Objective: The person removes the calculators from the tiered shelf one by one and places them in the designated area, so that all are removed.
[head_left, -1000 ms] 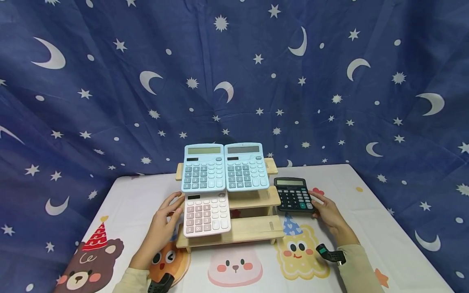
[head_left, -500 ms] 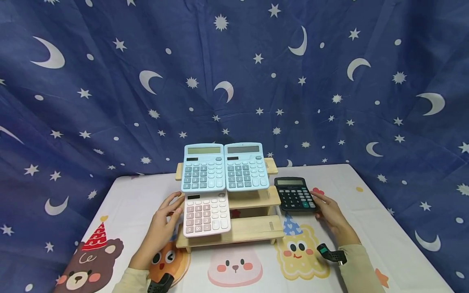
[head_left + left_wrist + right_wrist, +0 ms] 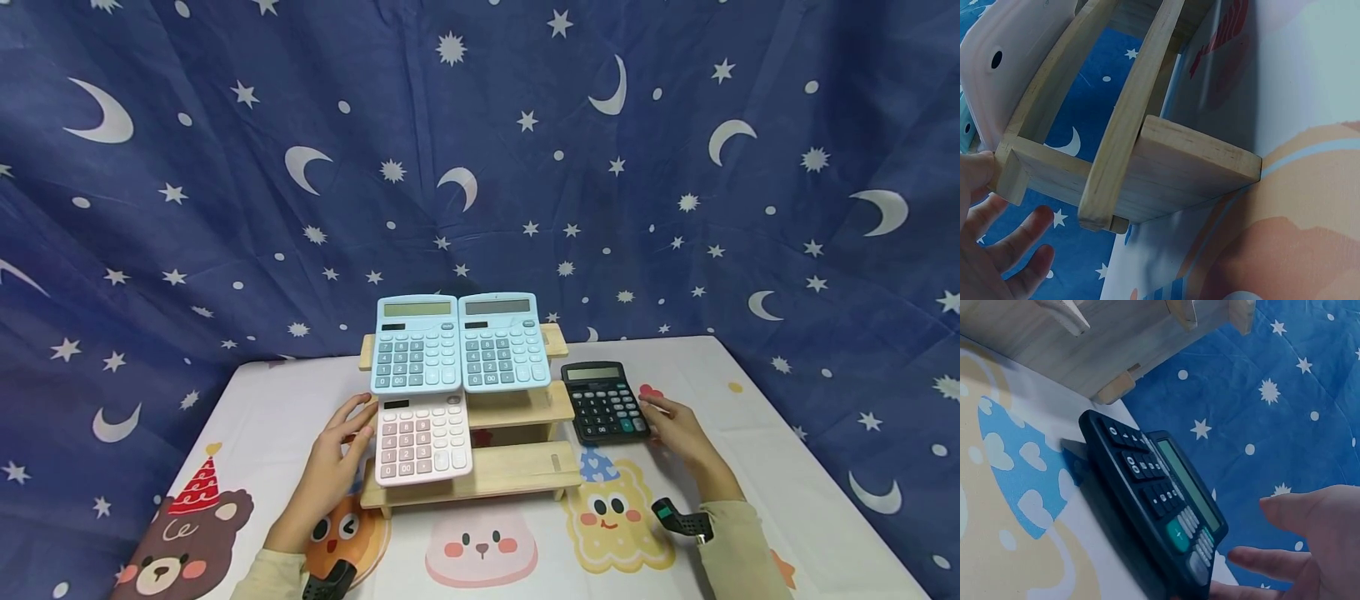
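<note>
A black calculator [image 3: 606, 404] lies on the tablecloth to the right of a wooden tiered rack [image 3: 525, 471]. My right hand [image 3: 678, 433] is beside its right edge. In the right wrist view, the right hand [image 3: 1310, 544] has its upper fingers spread apart from the calculator [image 3: 1154, 500], while a lower finger reaches the casing's edge. At the rack's left side, my left hand [image 3: 337, 450] has a fingertip against the wooden end; its other fingers [image 3: 1032, 231] are loosely spread. A pink calculator [image 3: 423, 442] leans on the rack below two light blue calculators [image 3: 416, 346].
The rack's lower right tier [image 3: 525, 467] has bare wood. A white cloth [image 3: 750, 442] with cartoon animals covers the table, and a blue curtain [image 3: 480, 167] with moons and stars hangs behind it.
The black calculator has shifted slightly right and nearer to me, turning a little. My right hand has moved slightly right with it. The left hand and the rack look unmoved.
</note>
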A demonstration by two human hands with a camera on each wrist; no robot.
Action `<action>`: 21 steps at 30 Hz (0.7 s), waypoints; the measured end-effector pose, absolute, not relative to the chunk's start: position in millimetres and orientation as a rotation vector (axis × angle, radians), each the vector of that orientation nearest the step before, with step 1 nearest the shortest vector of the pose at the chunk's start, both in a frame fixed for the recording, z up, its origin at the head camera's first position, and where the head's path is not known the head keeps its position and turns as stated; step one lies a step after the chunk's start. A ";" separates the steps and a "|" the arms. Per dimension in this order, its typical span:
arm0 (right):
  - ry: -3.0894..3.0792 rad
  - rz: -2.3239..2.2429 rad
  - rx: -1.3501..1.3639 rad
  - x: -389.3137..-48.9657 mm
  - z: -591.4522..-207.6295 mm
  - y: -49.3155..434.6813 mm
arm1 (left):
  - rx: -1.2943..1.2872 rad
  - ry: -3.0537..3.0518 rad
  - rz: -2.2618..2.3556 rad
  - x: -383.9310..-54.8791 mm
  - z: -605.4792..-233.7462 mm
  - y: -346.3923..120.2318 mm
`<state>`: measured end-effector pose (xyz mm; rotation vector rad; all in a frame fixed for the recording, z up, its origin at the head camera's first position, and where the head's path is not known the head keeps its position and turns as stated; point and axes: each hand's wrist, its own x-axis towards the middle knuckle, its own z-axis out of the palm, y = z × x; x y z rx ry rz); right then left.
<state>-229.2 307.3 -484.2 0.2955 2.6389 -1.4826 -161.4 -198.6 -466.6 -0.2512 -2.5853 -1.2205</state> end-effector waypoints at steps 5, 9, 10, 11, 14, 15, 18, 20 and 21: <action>2.676 -1.396 0.263 -227.3 -478.2 304.2 | -0.244 -2.591 -1.225 -161.2 -466.6 -198.9; 2.683 -1.384 0.237 -224.5 -471.4 302.9 | -0.251 -2.586 -1.218 -161.2 -466.3 -198.4; 2.689 -1.381 0.232 -223.8 -469.6 303.0 | -0.250 -2.585 -1.217 -161.4 -466.3 -198.2; 2.695 -1.379 0.225 -222.7 -467.4 302.8 | -0.251 -2.583 -1.219 -161.5 -466.4 -198.0; 2.720 -1.381 0.198 -220.5 -461.3 303.1 | -0.255 -2.575 -1.228 -161.6 -466.4 -197.5; 2.729 -1.382 0.188 -219.7 -459.9 303.2 | -0.253 -2.574 -1.233 -161.5 -466.2 -197.3; 2.767 -1.379 0.137 -217.8 -456.0 303.6 | -0.258 -2.568 -1.241 -161.4 -466.2 -197.2; 2.792 -1.377 0.107 -216.3 -453.8 303.2 | -0.257 -2.568 -1.245 -161.2 -466.2 -197.2; 2.807 -1.375 0.094 -215.5 -452.5 302.8 | -0.255 -2.569 -1.246 -161.1 -466.3 -197.2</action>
